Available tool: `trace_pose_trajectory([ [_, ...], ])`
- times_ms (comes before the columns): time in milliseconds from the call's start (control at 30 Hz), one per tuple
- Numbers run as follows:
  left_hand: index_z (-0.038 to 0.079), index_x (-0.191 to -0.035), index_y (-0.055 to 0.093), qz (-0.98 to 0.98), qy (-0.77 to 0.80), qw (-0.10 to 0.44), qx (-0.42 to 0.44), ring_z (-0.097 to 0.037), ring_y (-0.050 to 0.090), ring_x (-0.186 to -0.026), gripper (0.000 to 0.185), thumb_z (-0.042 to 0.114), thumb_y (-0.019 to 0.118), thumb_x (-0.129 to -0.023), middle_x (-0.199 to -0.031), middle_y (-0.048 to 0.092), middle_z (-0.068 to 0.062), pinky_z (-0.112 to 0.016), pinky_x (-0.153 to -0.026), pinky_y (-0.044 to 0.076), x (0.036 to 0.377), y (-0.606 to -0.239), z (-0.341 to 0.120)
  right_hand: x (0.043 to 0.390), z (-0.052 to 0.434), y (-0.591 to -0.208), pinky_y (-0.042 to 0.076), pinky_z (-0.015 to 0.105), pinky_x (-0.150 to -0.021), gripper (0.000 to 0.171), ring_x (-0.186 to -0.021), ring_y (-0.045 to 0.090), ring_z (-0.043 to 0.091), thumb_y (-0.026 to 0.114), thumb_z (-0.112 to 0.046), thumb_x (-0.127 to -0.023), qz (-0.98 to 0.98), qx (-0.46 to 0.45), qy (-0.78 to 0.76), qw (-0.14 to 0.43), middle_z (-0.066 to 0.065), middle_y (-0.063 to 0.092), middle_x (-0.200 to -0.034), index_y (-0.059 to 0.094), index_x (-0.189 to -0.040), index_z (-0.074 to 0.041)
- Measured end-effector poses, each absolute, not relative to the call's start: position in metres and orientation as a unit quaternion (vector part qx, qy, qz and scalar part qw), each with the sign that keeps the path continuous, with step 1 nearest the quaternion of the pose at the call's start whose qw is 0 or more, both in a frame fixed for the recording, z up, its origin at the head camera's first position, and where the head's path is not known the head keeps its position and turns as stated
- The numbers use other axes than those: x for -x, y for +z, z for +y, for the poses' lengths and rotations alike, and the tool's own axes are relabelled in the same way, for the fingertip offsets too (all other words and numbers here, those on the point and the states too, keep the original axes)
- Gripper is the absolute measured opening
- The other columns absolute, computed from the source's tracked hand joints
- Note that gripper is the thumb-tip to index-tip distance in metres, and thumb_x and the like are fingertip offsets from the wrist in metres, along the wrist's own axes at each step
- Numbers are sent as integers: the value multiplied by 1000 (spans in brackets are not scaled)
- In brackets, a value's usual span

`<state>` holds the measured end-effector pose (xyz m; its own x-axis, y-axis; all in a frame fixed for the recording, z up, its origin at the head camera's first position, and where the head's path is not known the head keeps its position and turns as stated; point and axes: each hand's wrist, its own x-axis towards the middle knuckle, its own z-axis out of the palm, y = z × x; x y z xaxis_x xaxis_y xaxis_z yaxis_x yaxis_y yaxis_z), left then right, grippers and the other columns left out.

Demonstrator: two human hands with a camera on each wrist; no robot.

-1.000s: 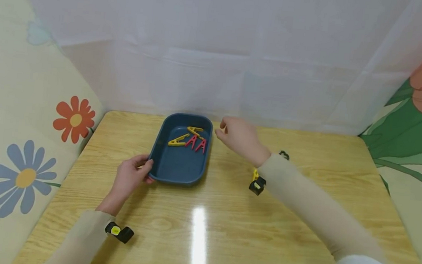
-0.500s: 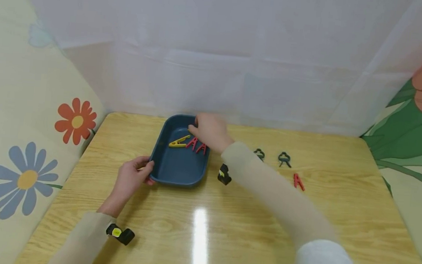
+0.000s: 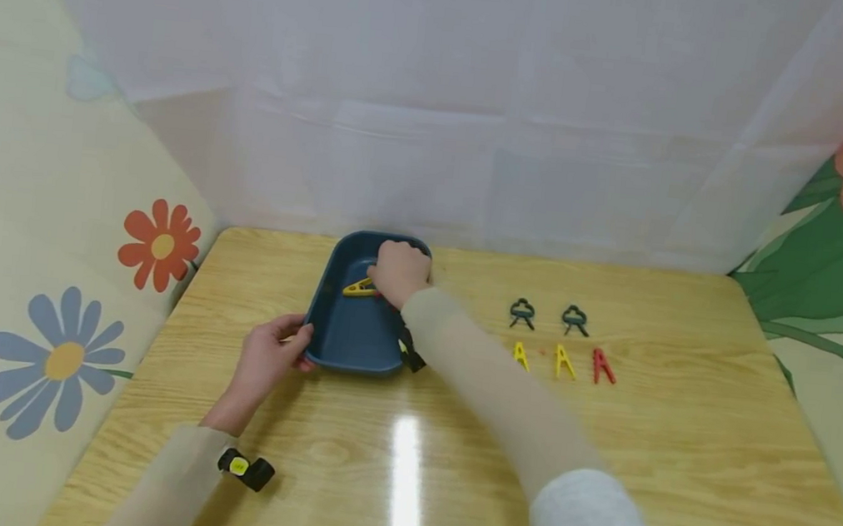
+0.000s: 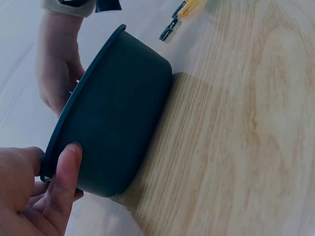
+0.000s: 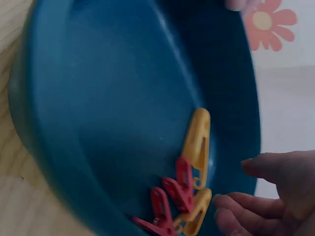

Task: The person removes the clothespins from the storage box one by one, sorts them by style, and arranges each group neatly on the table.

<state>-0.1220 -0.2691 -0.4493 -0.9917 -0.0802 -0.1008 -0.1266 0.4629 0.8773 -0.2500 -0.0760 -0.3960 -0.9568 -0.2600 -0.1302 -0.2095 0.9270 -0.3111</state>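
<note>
- Right hand (image 3: pixel 400 271) reaches into the far end of the blue tray (image 3: pixel 342 348); fingers (image 5: pixel 241 206) loosely curled just beside the clips, nothing clearly gripped yet in the right wrist view.
- Clips in the tray: a yellow clip (image 5: pixel 197 142) plus two red clips (image 5: pixel 170 201) and a second yellow clip (image 5: pixel 194 211), bunched against the far wall, touching or overlapping.
- Key relation: the clip bunch lies right under and just ahead of the right fingertips; the upper yellow clip's long axis runs roughly along the tray's long side in the wrist view. Right hand is by far the nearer; left is at the opposite end.
- Left hand (image 3: pixel 266 360) grips the tray's near-left corner, thumb (image 4: pixel 66 177) pressed on the outer wall, other fingers hidden inside or under the rim.
- Tray sits flat on the wooden tabletop (image 3: pixel 601 446), left of centre.
- Well apart to the right: two dark clips (image 3: pixel 522 312) in a back row, then two yellow clips (image 3: pixel 521 355) and one red clip (image 3: pixel 602 366) in front.
</note>
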Motion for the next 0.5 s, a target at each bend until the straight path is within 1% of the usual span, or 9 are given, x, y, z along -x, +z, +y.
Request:
trace_pose_trajectory([
  [67, -14, -138, 56, 854, 516, 25, 61, -8, 70, -60, 39, 12, 55, -109, -125, 65, -36, -24, -59, 62, 122, -450, -269, 250, -79, -401, 56, 34, -64, 40, -62, 60, 17, 62, -37, -106, 979, 114, -142, 91, -2, 56, -62, 61, -70, -19],
  [167, -13, -138, 56, 850, 522, 25, 62, -7, 70, -60, 39, 13, 55, -108, -126, 65, -36, -24, -59, 62, 121, -449, -269, 249, -81, -405, 53, 33, -61, 33, -64, 60, 17, 61, -32, -106, 980, 110, -132, 100, 0, 62, -68, 66, -76, -19],
  [300, -14, -139, 55, 846, 528, 24, 63, -6, 70, -60, 41, 13, 56, -108, -128, 64, -37, -24, -59, 62, 120, -447, -268, 251, -84, -408, 49, 32, -59, 30, -67, 62, 18, 56, -27, -107, 981, 102, -121, 113, 1, 67, -75, 68, -81, -19],
  [400, -14, -139, 55, 845, 530, 23, 64, -5, 69, -60, 41, 13, 56, -108, -127, 64, -37, -24, -59, 62, 120, -446, -268, 253, -86, -409, 47, 33, -59, 27, -69, 62, 18, 55, -25, -107, 982, 100, -110, 118, 2, 67, -79, 69, -85, -18],
  [500, -14, -137, 56, 848, 526, 18, 63, -4, 69, -59, 39, 12, 56, -108, -125, 65, -37, -24, -58, 62, 120, -446, -268, 255, -89, -409, 45, 32, -57, 25, -68, 60, 17, 53, -24, -108, 981, 103, -98, 131, 2, 67, -81, 70, -91, -18],
])
